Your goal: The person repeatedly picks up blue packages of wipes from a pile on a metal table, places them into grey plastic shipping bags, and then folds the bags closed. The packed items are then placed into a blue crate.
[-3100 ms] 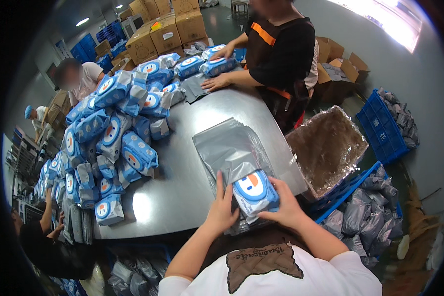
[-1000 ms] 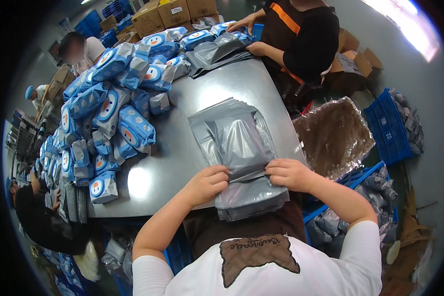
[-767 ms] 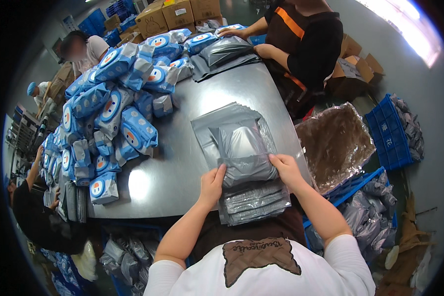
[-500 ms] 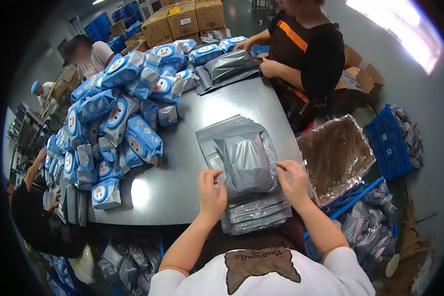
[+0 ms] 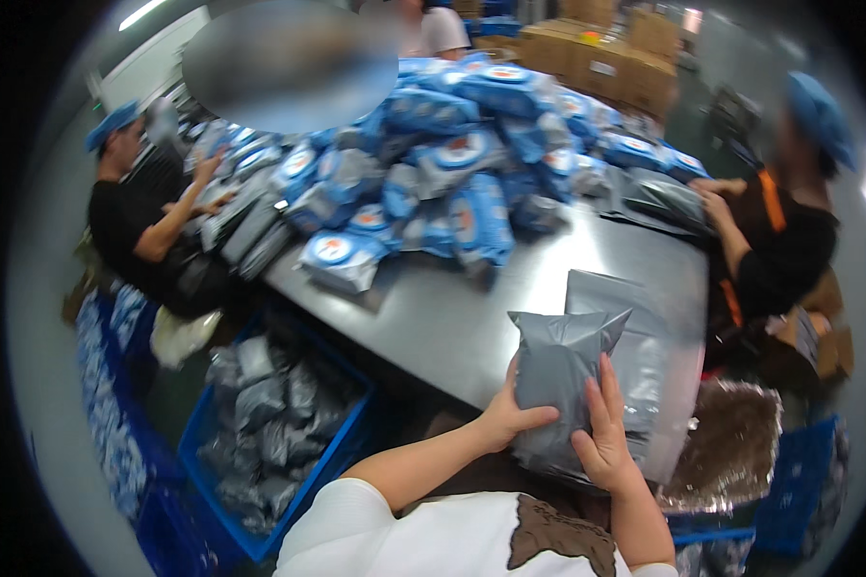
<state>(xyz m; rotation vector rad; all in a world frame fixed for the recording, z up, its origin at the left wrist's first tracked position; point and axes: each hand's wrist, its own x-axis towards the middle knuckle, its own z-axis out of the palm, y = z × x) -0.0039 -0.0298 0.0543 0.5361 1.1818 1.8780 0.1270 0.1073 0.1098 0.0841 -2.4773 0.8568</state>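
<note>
Between my two hands, a filled grey plastic mailer bag (image 5: 560,370) is held up, its top edge spread wide with pointed corners. My left hand (image 5: 510,412) grips its left side, the thumb across the front and the fingers hidden behind. Along its right side lies my right hand (image 5: 606,428), pressing with the fingers stretched upward and the thumb on the front. Whatever is inside the bag cannot be seen. Just behind it, a stack of flat grey mailer bags (image 5: 645,351) rests on the metal table (image 5: 433,332), near its right front corner.
Blue-and-white wipes packs (image 5: 462,149) form a large pile on the table. At lower left stands a blue crate (image 5: 197,452) of filled grey bags. A foil-lined box (image 5: 731,452) is at right. Co-workers stand at left (image 5: 130,212) and right (image 5: 789,240).
The filled bag has come up off the stack and is now in both my hands. My view has swung left, bringing the left crate and co-worker further in.
</note>
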